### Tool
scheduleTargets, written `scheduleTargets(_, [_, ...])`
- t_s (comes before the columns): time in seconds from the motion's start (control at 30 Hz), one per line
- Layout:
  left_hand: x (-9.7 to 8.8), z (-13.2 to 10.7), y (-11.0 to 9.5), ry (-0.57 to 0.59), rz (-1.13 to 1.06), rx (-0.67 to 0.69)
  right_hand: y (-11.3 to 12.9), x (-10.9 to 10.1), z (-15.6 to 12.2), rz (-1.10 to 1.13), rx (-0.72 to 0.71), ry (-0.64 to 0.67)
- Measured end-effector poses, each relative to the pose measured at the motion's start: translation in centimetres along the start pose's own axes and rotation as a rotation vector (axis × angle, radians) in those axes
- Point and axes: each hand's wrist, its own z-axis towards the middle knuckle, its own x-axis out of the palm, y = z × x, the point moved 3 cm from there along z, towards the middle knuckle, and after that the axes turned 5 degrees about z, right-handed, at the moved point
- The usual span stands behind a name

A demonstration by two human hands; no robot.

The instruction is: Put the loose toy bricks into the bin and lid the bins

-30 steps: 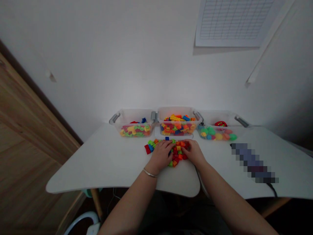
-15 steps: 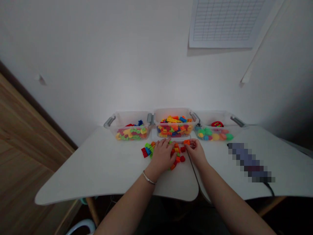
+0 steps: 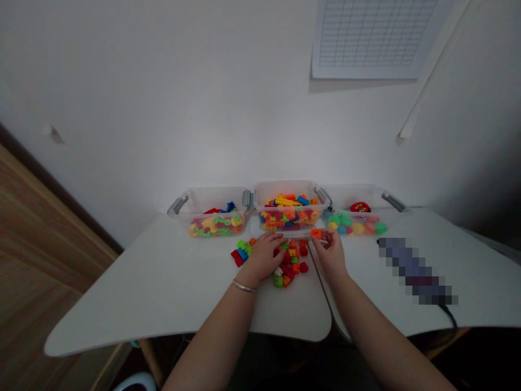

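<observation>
Just below the middle bin [image 3: 291,185], the right hand [image 3: 331,255] has its fingers [image 3: 326,234] pinched on an orange brick [image 3: 316,233], holding it clear of the pile [image 3: 290,266]. The left hand [image 3: 264,256] lies open against the pile, grasping nothing.

1. The right hand [image 3: 330,252] has moved off the loose plastic bricks [image 3: 290,266] to their 1 o'clock, now pinching an orange brick [image 3: 316,233] by the front rim of the clear middle bin [image 3: 291,190].
2. The left hand [image 3: 262,258] has slid to the pile's 9 o'clock, uncovering more bricks.
</observation>
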Motion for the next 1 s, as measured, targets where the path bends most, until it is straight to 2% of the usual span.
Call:
scheduleTargets(0.17, [-0.1, -0.1, 0.0, 0.008, 0.029, 0.002, 3.8, 0.0, 1.5, -0.066, -0.214, -0.093])
scheduleTargets(0.3, [-0.1, 0.0, 0.1, -0.012, -0.011, 0.003, 7.0, 0.7, 4.6, -0.140, -0.331, -0.079])
scheduleTargets(0.4, [-0.2, -0.1, 0.4, -0.007, -0.047, -0.004, 8.4, 1.5, 7.3, -0.179, -0.365, -0.066])
scheduleTargets(0.53, [-0.2, -0.1, 0.5, -0.015, -0.073, -0.011, 8.4, 2.7, 10.1, -0.326, -0.366, -0.005])
scheduleTargets(0.73, [-0.1, 0.0, 0.5, -0.008, -0.087, -0.019, 7.0, 4.1, 11.6, -0.739, -0.200, 0.137])
scheduleTargets(0.87, [0.0, -0.1, 0.5, -0.014, -0.081, -0.018, 7.0, 4.1, 11.0, -0.884, -0.239, 0.168])
scheduleTargets(1.0, [0.0, 0.0, 0.5, -0.007, -0.074, -0.010, 7.3, 4.2, 10.2, -0.990, -0.383, 0.303])
